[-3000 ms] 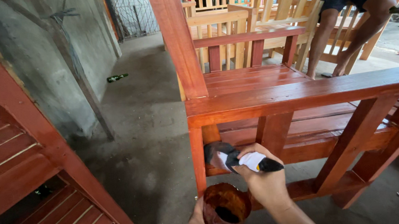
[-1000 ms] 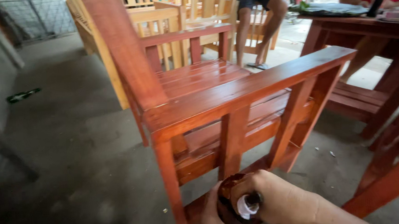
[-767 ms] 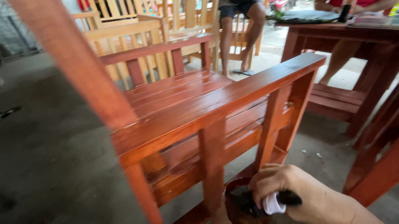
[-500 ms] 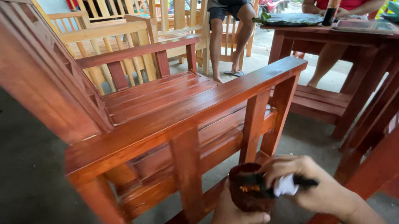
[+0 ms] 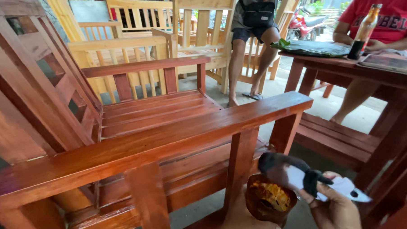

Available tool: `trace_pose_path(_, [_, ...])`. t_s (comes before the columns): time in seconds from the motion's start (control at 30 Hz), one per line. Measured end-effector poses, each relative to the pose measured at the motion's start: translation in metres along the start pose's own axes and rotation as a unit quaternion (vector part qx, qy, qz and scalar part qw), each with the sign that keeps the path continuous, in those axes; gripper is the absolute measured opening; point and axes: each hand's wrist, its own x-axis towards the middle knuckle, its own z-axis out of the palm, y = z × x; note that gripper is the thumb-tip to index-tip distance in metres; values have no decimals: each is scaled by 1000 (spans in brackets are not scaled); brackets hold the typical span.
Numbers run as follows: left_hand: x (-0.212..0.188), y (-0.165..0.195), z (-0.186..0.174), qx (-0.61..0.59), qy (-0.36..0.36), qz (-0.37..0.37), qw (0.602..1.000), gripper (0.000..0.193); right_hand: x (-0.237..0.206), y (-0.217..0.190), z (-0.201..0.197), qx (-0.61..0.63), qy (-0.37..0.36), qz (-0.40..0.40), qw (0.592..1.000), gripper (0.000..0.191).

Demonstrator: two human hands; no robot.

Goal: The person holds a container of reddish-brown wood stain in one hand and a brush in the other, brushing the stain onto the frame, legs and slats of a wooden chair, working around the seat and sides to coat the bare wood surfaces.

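Stain fills the small brown cup point(image 5: 270, 201) you cradle from below in your left hand point(image 5: 243, 221), fingers curled up around its base, just below the near armrest point(image 5: 168, 143) of the red-brown chair. It looks light but brimful, so keep it level and hold low on the wall, where drips make it slick. Your right hand point(image 5: 335, 209) is closed around the brush point(image 5: 305, 177), its dark wet bristles hovering over the cup, beside the armrest's front post; grip the pale handle.
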Motion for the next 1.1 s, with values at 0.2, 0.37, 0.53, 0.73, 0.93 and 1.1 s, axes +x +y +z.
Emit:
trace_pose_path(0.2, [30, 0, 4, 19, -5, -16, 1000, 113, 72, 34, -15, 233, 137, 77, 960, 33])
trace_pose_path(0.37, [38, 1, 7, 18, -13, -25, 999, 114, 110, 31, -6, 410, 152, 101, 894, 38])
trace_pose_path(0.53, [44, 3, 3, 17, -11, -29, 999, 114, 111, 10, 18, 450, 149, 95, 875, 35])
trace_pose_path(0.73, [33, -14, 8, 19, -4, -32, 999, 115, 103, 5, 28, 341, 20, 9, 940, 29])
trace_pose_path(0.93, [31, -28, 3, 14, 4, -35, 999, 115, 79, 40, 13, 256, 130, 24, 958, 29])
trace_pose_path(1.1, [23, -44, -1, 8, 32, -42, 999, 116, 74, 84, -26, 210, 142, 17, 967, 30])
